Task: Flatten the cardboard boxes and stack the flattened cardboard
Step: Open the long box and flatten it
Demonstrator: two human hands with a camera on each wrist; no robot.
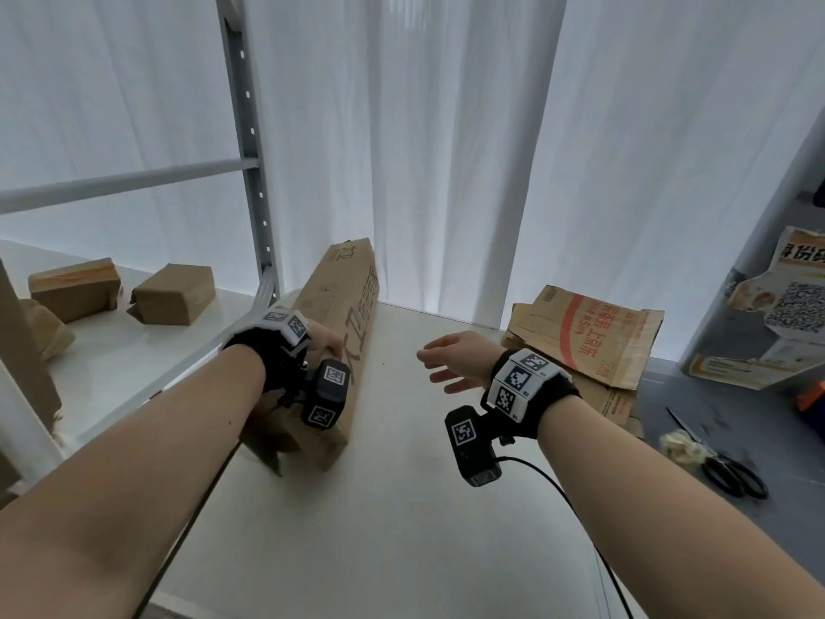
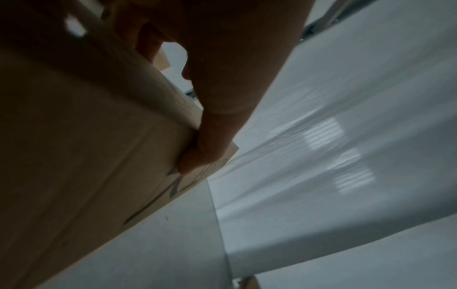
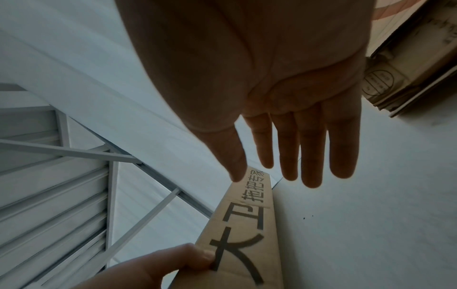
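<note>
A long narrow brown cardboard box (image 1: 346, 332) with large black characters lies lengthwise on the white table (image 1: 402, 507), left of centre. My left hand (image 1: 323, 341) grips its upper edge near the middle, thumb on the printed side; the same grip shows in the left wrist view (image 2: 197, 154) and the right wrist view (image 3: 188, 258). My right hand (image 1: 451, 361) hovers above the table to the right of the box, fingers (image 3: 311, 152) straight and spread, holding nothing. A stack of flattened cardboard (image 1: 589, 346) with red print lies at the table's back right.
Two small brown boxes (image 1: 76, 294) (image 1: 174, 294) sit on the metal shelf (image 1: 134, 350) at left. On the grey surface at right lie black scissors (image 1: 723, 462), crumpled tape (image 1: 681, 444) and a torn printed carton (image 1: 777, 314). White curtains hang behind.
</note>
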